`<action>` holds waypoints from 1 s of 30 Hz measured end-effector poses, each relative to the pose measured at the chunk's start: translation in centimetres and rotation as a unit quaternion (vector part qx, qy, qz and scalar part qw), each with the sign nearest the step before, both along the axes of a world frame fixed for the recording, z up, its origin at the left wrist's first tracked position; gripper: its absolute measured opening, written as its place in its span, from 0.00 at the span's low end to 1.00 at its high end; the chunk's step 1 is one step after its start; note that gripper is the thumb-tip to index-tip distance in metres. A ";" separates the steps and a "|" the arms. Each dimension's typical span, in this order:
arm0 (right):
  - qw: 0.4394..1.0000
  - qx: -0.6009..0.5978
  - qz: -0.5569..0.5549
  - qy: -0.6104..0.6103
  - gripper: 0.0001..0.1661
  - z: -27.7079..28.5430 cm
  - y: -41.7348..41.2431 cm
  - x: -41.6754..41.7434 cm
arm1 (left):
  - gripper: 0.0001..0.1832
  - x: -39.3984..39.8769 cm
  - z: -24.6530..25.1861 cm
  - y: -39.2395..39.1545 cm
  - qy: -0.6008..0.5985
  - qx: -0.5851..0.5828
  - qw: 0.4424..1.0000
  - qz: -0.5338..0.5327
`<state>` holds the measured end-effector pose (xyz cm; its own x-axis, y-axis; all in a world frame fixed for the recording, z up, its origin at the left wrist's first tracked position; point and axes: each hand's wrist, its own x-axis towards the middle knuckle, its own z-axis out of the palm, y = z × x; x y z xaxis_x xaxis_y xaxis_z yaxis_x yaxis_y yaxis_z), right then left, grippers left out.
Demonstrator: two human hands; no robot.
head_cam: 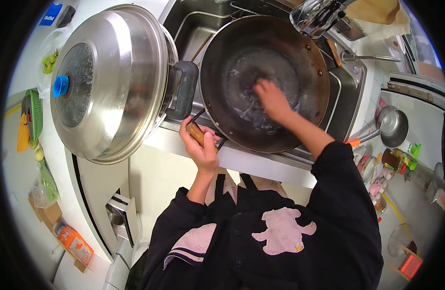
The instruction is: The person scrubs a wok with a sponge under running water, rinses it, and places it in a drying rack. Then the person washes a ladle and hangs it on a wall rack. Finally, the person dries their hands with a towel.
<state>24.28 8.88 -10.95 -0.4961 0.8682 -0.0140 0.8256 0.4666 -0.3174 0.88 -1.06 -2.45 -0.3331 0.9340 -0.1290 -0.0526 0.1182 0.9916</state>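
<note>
A large dark metal wok (306,76) rests tilted over the sink, with shallow, slightly cloudy water (249,114) at its bottom. My left hand (202,150) grips the wok's near wooden side handle (196,133). Inside the wok, my right hand (275,103) reaches down to the water; its fingers are blurred and bunched, and whatever they may hold is hidden. The far wooden handle (334,53) sits at the upper right, untouched. Above the wok's far rim hangs a chrome tap (311,20).
Left of the wok stands a big lidded steel pot (112,83), its dark handle (186,94) close above my left hand. The wok covers much of the steel double sink (188,32). A ladle (393,128) and several jars (391,159) line the right counter.
</note>
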 end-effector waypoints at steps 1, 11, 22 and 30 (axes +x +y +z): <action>0.999 0.012 -0.036 -0.022 0.16 0.1 1.7 0.7 | 0.26 0.1 0.1 0.1 -0.001 0.001 1.000 0.000; 0.995 -0.049 -0.092 0.008 0.10 -1.1 1.1 3.6 | 0.27 -0.1 0.2 -0.1 -0.014 -0.001 1.000 -0.001; 0.967 -0.142 -0.202 0.064 0.06 -0.7 3.8 4.7 | 0.25 0.2 0.3 0.1 0.001 0.011 1.000 0.002; 0.977 -0.090 -0.184 0.062 0.06 -1.6 3.9 6.1 | 0.25 0.2 0.3 0.1 0.004 0.004 1.000 0.004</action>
